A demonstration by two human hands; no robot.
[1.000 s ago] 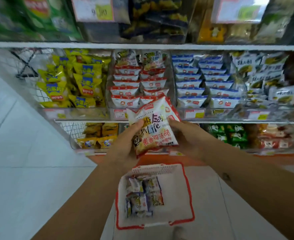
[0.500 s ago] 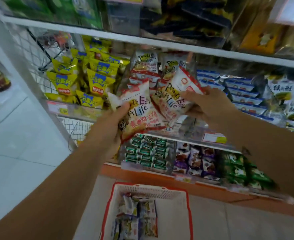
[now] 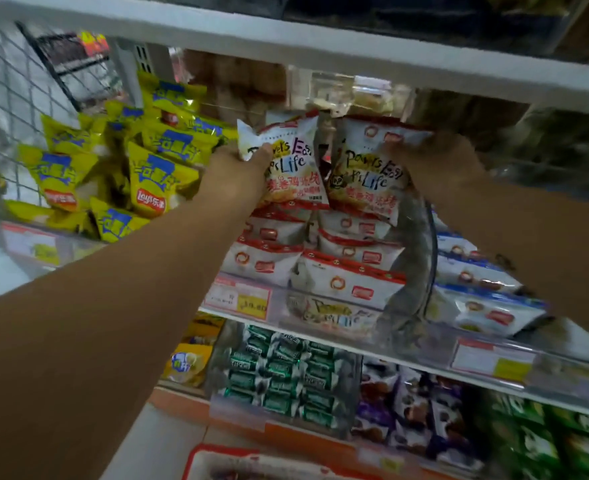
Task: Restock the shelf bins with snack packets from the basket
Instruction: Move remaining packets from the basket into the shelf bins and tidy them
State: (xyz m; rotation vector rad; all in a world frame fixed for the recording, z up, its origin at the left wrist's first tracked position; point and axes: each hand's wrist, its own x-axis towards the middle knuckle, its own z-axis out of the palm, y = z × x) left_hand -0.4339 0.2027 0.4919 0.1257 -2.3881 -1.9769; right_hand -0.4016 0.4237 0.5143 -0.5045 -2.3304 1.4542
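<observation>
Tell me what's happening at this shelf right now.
A person is restocking a shop shelf. The left hand grips one white-and-red snack packet, and the right hand grips a second packet of the same kind. Both are held side by side just above the stacked packets in the clear bin, not yet released. The red-rimmed basket sits below. Yellow Lay's bags fill the bin to the left.
</observation>
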